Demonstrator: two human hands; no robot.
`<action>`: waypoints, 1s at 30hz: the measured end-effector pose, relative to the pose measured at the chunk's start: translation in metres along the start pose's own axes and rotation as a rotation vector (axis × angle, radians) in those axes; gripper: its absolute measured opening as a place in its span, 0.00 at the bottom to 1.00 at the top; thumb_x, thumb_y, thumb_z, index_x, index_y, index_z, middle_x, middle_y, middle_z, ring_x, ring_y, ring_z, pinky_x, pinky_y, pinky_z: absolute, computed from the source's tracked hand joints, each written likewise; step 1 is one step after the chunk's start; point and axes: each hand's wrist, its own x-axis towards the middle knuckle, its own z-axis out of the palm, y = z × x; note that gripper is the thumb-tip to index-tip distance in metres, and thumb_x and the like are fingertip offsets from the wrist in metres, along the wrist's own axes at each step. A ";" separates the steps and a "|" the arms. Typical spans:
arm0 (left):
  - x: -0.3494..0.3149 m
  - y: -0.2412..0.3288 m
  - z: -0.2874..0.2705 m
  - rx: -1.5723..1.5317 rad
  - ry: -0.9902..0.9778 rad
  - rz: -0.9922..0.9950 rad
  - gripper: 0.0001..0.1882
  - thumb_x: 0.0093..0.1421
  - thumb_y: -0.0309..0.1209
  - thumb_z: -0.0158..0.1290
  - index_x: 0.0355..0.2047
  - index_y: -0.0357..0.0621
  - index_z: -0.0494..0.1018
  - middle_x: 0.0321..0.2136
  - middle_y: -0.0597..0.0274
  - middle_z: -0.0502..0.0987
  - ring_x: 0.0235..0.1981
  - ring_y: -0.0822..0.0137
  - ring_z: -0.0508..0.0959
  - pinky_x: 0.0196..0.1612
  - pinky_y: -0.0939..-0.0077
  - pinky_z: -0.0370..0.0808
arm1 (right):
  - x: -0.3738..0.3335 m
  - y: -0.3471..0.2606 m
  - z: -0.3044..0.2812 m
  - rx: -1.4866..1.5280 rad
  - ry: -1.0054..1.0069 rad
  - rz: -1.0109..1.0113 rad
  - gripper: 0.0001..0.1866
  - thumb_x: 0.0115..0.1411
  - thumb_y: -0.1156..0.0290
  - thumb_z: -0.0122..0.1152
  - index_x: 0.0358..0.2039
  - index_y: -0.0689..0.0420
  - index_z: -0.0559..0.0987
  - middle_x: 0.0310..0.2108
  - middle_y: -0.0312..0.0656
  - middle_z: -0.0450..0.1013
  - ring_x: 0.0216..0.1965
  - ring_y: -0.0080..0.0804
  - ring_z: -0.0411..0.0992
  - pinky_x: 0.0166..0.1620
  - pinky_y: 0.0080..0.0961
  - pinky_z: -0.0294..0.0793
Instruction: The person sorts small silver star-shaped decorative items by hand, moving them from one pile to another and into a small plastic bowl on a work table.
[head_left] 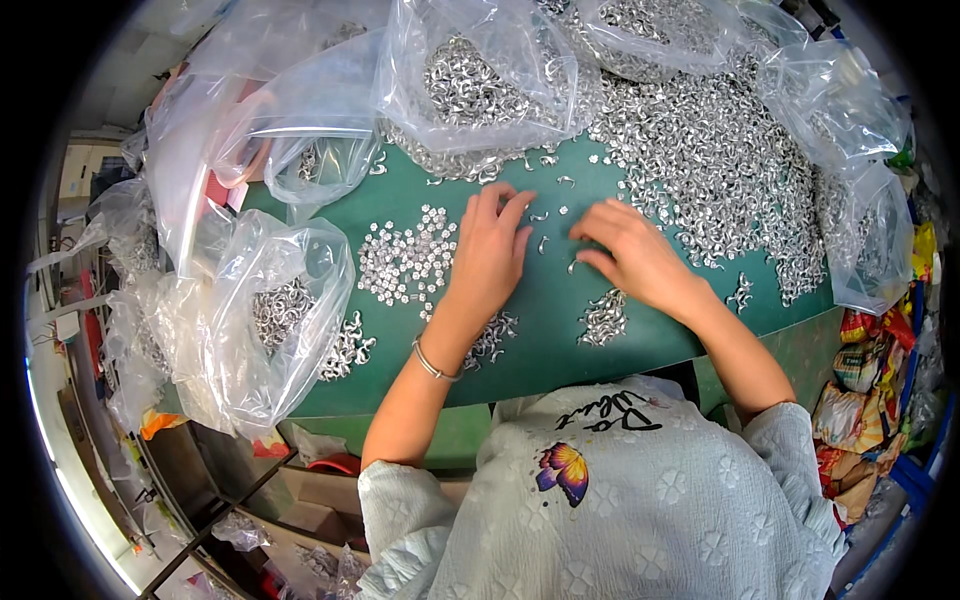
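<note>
Over the middle of the green tabletop, my left hand (492, 248) has its fingers apart and bent downward, with nothing visible in them. Facing it, my right hand (634, 252) has a gap between thumb and forefinger. A small curved silver metal piece (571, 267) lies just by the right thumb tip. Between the hands are another curved piece (543, 244) and a small flower-shaped piece (563, 210). Left of my left hand is a spread of flower-shaped metal pieces (405, 258). A small heap of curved pieces (604, 318) lies below my right hand; another (492, 338) is partly hidden by my left forearm.
A large spread of curved metal pieces (710, 165) covers the table's far right. Clear plastic bags of pieces stand at the back (480, 85), the left (285, 310) and the right (870, 235). Colourful packages (860, 400) lie beyond the right edge.
</note>
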 end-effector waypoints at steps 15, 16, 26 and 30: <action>-0.021 0.010 -0.003 -0.050 -0.027 -0.038 0.16 0.51 0.18 0.56 0.43 0.37 0.73 0.41 0.52 0.71 0.41 0.52 0.71 0.45 0.61 0.69 | 0.008 0.005 0.006 -0.057 0.106 -0.052 0.11 0.48 0.77 0.66 0.34 0.59 0.77 0.37 0.42 0.69 0.41 0.42 0.67 0.45 0.35 0.66; -0.021 0.007 -0.001 -0.006 -0.034 -0.028 0.15 0.51 0.18 0.55 0.42 0.37 0.74 0.40 0.53 0.71 0.40 0.52 0.71 0.45 0.61 0.69 | 0.012 -0.002 0.012 -0.066 0.096 -0.054 0.11 0.48 0.76 0.66 0.34 0.58 0.77 0.36 0.41 0.69 0.41 0.41 0.67 0.44 0.35 0.66; -0.030 0.003 0.001 -0.070 0.051 -0.107 0.08 0.53 0.17 0.54 0.35 0.35 0.73 0.35 0.53 0.71 0.37 0.52 0.72 0.41 0.61 0.70 | 0.008 0.003 0.001 -0.015 -0.137 -0.027 0.08 0.50 0.75 0.66 0.31 0.58 0.77 0.34 0.39 0.69 0.40 0.38 0.66 0.44 0.34 0.65; -0.026 0.004 0.004 -0.027 0.066 -0.065 0.09 0.54 0.18 0.55 0.36 0.34 0.73 0.35 0.51 0.71 0.37 0.51 0.73 0.41 0.62 0.70 | 0.031 0.010 0.002 0.046 -0.020 -0.053 0.10 0.51 0.77 0.64 0.35 0.59 0.77 0.40 0.40 0.70 0.44 0.40 0.67 0.47 0.37 0.67</action>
